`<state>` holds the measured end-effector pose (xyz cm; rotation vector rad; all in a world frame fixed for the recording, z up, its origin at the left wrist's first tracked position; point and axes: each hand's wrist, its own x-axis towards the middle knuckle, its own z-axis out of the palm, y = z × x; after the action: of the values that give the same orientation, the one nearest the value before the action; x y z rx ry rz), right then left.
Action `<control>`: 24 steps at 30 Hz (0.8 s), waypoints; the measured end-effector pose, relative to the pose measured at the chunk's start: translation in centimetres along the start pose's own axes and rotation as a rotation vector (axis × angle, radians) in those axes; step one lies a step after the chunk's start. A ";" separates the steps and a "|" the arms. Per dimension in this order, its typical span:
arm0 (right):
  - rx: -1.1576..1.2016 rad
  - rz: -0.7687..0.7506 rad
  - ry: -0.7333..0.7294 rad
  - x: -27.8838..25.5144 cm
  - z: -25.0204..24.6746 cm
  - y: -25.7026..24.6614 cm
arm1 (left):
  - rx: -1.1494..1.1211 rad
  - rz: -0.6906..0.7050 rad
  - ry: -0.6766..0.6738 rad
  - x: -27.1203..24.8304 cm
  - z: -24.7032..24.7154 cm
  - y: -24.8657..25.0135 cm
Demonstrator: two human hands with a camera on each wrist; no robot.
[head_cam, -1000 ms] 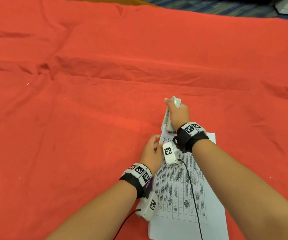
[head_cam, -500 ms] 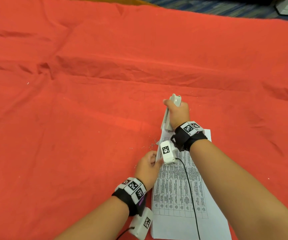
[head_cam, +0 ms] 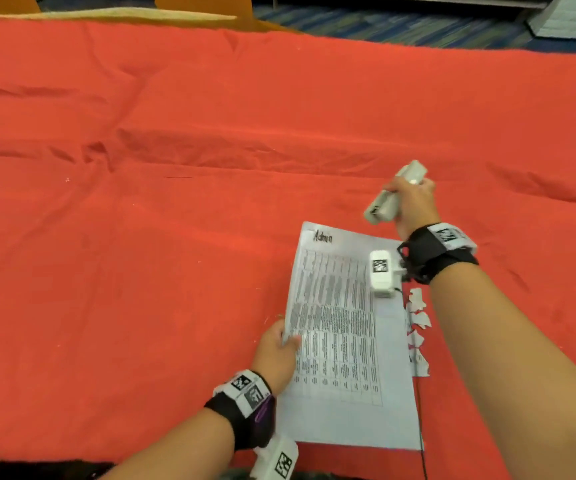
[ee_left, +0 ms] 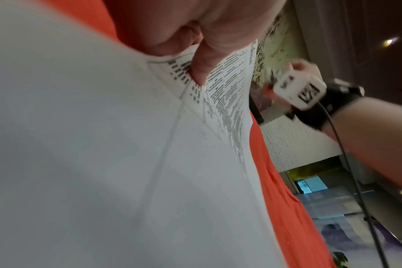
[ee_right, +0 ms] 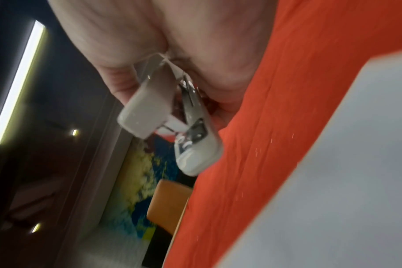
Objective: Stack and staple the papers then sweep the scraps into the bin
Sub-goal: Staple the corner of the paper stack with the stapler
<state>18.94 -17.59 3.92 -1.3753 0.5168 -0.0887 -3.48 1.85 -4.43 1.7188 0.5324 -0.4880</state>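
A stack of printed papers (head_cam: pixel 342 341) lies on the red cloth, tilted, its left edge lifted. My left hand (head_cam: pixel 276 351) pinches that left edge, thumb on top of the printed table (ee_left: pixel 200 59). My right hand (head_cam: pixel 414 202) grips a white stapler (head_cam: pixel 388 199) held off the paper, beyond its far right corner; its jaws stand apart in the right wrist view (ee_right: pixel 172 127). Several torn white paper scraps (head_cam: pixel 418 323) lie along the papers' right edge, under my right forearm.
The red cloth (head_cam: pixel 141 237) covers the whole table, with creases across the middle. An orange chair back (head_cam: pixel 203 3) stands beyond the far edge. Patterned carpet (head_cam: pixel 400 26) shows past the table. No bin is in view.
The right hand has lifted the stapler off the papers' top corner and moved it right. The left hand slid down the left edge and pinched it, lifting the papers; the scraps now show.
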 end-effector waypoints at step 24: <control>-1.138 0.126 0.165 -2.7 -21.5 9.5 | 0.427 -0.197 0.412 7.6 -23.6 -0.7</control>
<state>5.70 -34.26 -6.47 -2.4472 0.8476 0.2375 3.13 25.76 -4.73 2.2070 0.9518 -0.4051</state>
